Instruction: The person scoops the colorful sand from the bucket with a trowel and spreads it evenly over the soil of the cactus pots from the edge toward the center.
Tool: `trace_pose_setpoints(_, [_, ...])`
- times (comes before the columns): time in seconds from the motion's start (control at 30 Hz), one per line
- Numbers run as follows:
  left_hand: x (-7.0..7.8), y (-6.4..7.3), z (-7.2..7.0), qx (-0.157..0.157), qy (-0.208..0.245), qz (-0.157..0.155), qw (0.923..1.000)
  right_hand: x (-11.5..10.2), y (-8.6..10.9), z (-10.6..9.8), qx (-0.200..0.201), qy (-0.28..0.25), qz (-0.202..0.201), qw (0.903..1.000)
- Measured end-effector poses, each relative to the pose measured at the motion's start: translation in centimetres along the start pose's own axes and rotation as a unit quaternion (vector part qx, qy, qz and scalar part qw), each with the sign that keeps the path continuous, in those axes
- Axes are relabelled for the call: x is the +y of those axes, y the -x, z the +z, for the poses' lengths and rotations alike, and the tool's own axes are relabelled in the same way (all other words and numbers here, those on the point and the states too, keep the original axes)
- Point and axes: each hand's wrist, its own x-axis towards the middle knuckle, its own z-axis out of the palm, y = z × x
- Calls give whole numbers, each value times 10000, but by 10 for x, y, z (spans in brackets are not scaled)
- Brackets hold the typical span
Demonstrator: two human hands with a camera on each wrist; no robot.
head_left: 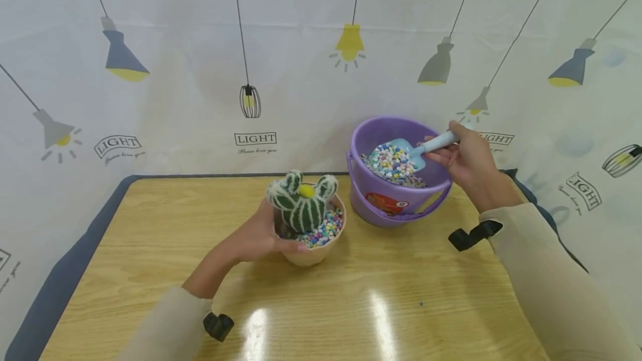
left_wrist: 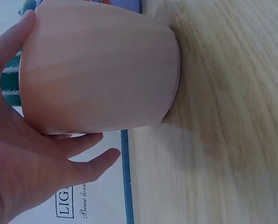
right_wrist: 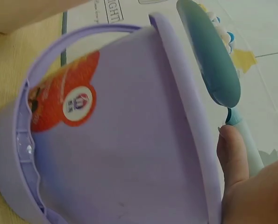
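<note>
Over the bucket (right_wrist: 124, 144), the scoop (head_left: 417, 156), heaped with pebbles (head_left: 391, 161), is gripped by its handle (head_left: 440, 141) in the right hand (head_left: 471, 157), its long axis slanting leftward from the grip towards the pot (head_left: 308, 257), which is held left of the bucket by the left hand (head_left: 257, 235)

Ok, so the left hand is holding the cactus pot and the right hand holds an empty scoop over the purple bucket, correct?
Not quite: the scoop isn't empty. The head view shows it loaded with small multicoloured pebbles. The rest stands: left hand holding the cactus pot, right hand holding the scoop over the purple bucket.
</note>
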Motion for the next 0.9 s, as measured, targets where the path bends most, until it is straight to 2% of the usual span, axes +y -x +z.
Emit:
trace_pose_setpoints(0.27, [-3, 0, -11, -503, 111, -273, 9983, 9, 18, -2, -263, -217, 90, 9994])
trace_pose_setpoints(0.53, [-7, -3, -21, -1086, 490, -627, 9909, 17, 33, -2, -354, -592, 185, 9974])
trace_pose_setpoints(0.73, [-7, -2, -25, -1168, 430, -626, 9902, 23, 42, -5, -390, -546, 180, 9976])
trace_pose_setpoints(0.9, [-6, -5, -29, -1183, 693, -498, 9893, 25, 50, -10, -334, -606, 173, 9975])
